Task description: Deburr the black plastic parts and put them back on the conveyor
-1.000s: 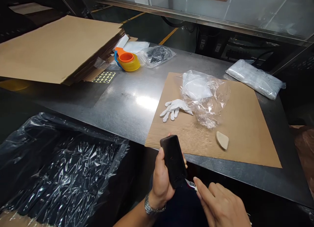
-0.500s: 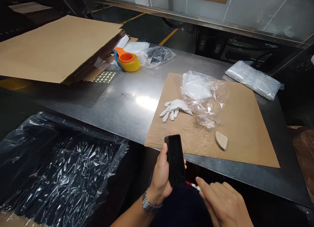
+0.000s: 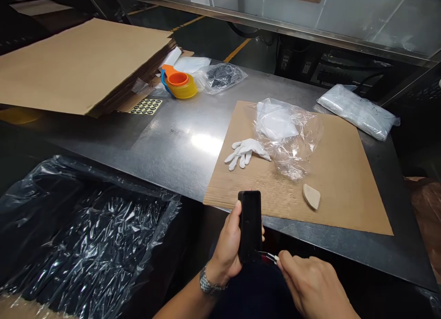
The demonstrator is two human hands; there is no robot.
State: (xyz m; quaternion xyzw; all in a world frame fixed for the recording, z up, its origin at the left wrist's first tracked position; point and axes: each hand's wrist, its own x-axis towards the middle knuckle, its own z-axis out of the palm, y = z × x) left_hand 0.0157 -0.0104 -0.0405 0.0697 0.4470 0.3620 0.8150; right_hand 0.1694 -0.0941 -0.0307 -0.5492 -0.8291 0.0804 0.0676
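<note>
In the head view, the left hand [image 3: 225,250] is wrapped tight around a flat black block [image 3: 249,226]. It holds the block upright, just in front of the near edge of the desk [image 3: 179,139]. A metal watch sits on that wrist. The right hand [image 3: 315,287] is low on the right, with its fingers pinched shut on a thin white-tipped tool [image 3: 270,257]. The tip of the tool touches the bottom end of the block. The two hands are close together but do not touch.

On the desk lies a flat cardboard sheet [image 3: 344,181]. A white glove [image 3: 245,152] lies on it, just beside a crumpled clear plastic bag [image 3: 287,135] with something white inside. A small tan wedge [image 3: 311,196] lies near the front of the sheet.

Far back on the left are a big stack of cardboard [image 3: 82,61], a yellow tape roll in an orange holder [image 3: 179,83], and a sheet of round black stickers [image 3: 146,106]. A clear bag of dark parts [image 3: 220,76] lies next to the tape. Another clear bag [image 3: 358,110] lies at the far right.

Shiny black plastic wrap [image 3: 82,236] fills the low left corner.
</note>
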